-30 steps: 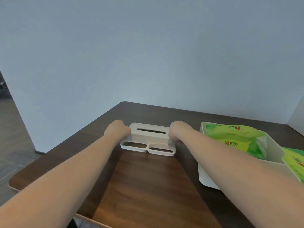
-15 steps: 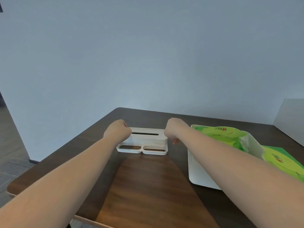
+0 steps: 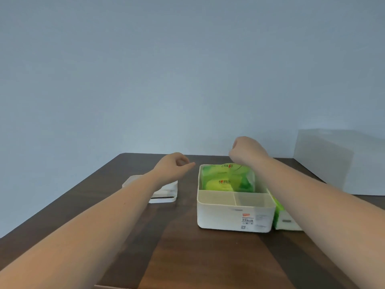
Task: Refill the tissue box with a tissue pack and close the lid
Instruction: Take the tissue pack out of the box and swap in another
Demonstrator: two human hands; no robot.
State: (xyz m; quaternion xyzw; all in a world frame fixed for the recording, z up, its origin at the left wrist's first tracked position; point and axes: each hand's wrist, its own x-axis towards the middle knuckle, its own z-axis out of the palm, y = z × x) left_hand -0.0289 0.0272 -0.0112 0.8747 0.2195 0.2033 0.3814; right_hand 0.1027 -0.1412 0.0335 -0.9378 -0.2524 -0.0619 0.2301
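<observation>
The white tissue box (image 3: 233, 215) stands open on the dark wooden table (image 3: 187, 257), right of centre. A green tissue pack (image 3: 225, 180) fills its far section; the two near compartments hold nothing. The white lid (image 3: 164, 195) lies flat on the table to the left, partly hidden under my left forearm. My left hand (image 3: 173, 165) hovers above the lid's far edge, fingers loosely apart, holding nothing. My right hand (image 3: 245, 151) is curled into a fist above the box's far end, apart from the pack.
A second green pack (image 3: 278, 211) sits in a white container (image 3: 289, 225) right of the box, mostly hidden by my right forearm. A pale grey panel (image 3: 325, 159) stands at the table's back right. A plain wall rises behind the table.
Both hands have let go of the lid, which now lies on the table at the left. My hands have lifted and moved right, and the view has turned towards the box.
</observation>
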